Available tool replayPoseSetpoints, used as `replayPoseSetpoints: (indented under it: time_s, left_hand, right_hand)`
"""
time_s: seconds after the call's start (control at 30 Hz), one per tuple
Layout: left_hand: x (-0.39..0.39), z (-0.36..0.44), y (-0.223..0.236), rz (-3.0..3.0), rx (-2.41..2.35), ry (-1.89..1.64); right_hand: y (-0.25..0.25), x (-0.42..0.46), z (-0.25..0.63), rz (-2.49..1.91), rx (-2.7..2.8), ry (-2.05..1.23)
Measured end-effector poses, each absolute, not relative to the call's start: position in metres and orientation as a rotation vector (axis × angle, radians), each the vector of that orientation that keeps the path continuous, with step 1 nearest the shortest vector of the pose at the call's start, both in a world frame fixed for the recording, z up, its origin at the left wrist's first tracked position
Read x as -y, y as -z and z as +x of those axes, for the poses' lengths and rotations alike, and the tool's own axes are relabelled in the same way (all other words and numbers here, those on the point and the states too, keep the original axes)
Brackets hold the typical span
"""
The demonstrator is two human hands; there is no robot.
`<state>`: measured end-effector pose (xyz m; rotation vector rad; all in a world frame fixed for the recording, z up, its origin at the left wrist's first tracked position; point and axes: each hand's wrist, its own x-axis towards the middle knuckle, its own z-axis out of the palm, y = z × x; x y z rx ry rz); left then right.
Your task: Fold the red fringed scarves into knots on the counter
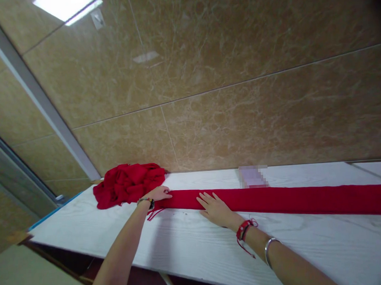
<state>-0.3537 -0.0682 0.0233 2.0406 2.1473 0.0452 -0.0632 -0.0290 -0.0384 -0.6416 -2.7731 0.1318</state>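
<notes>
A long red cloth (292,199), flattened into a band, runs along the white table and out of view on the right. At its left end my left hand (159,194) has its fingers curled on the edge, seemingly pinching it; the fingertips are partly hidden. Thin red strands hang from that end below the hand. My right hand (215,208) lies flat on the band, fingers spread, pressing its near edge. Behind my left hand sits a crumpled heap of red cloth (130,184).
The white table (189,244) stands against a tan marbled wall (240,123). A blurred pale item (252,176) lies between the band and the wall. At the left are the table's blue-edged end and a beige panel (34,274).
</notes>
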Motion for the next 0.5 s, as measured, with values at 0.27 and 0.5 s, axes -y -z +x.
replayPoseSetpoints:
  time_s: [0.27, 0.5]
  left_hand:
    - [0.056, -0.361, -0.029, 2.005, -2.037, -0.035]
    - [0.076, -0.383, -0.042, 1.991, -2.370, 0.006]
  right_hand:
    - [0.036, 0.030, -0.064, -0.676, 2.780, -0.176]
    - [0.036, 0.030, -0.064, -0.672, 2.770, -0.176]
